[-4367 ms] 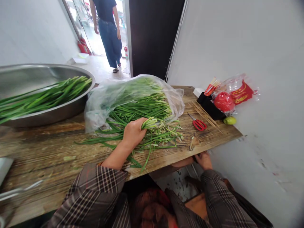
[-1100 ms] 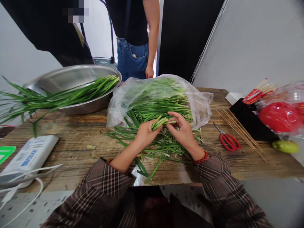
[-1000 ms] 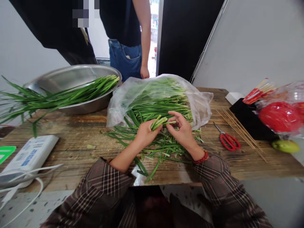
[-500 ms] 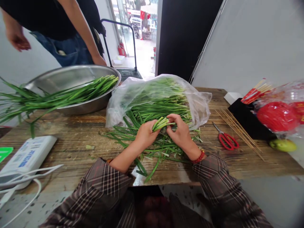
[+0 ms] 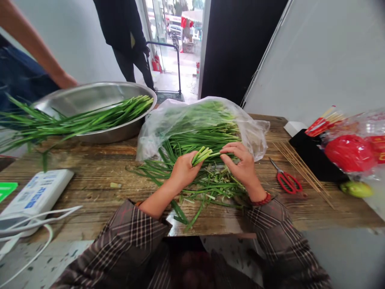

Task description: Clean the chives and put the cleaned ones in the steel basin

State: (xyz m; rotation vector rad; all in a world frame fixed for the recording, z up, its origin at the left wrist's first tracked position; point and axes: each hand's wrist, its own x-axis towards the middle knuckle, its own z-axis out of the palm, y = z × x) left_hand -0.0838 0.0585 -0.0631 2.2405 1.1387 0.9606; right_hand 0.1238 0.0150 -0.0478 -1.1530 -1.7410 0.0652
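My left hand (image 5: 184,170) is closed around a small bunch of garlic chives (image 5: 202,155), pale cut ends pointing up and to the right. With thumb and fingertips, my right hand (image 5: 243,165) pinches the end of a single chive stalk (image 5: 215,154) that reaches out from the bunch. Just behind both hands, a clear plastic bag (image 5: 258,138) lies open with many more chives (image 5: 195,138) in it. Loose leaves and trimmings (image 5: 221,188) are scattered on the wooden table (image 5: 99,192) under my hands.
A steel basin (image 5: 84,96) holding long chives (image 5: 117,114) stands at left; a person's hand (image 5: 64,80) is at its rim. Red-handled scissors (image 5: 288,182), thin sticks (image 5: 300,170) and a black box (image 5: 319,160) lie right. A white power strip (image 5: 39,196) with cables sits left. Another person (image 5: 123,32) stands behind.
My right hand has moved right, away from the bunch, drawing one stalk out. The person by the basin has shifted left, revealing another person near the cart handle.
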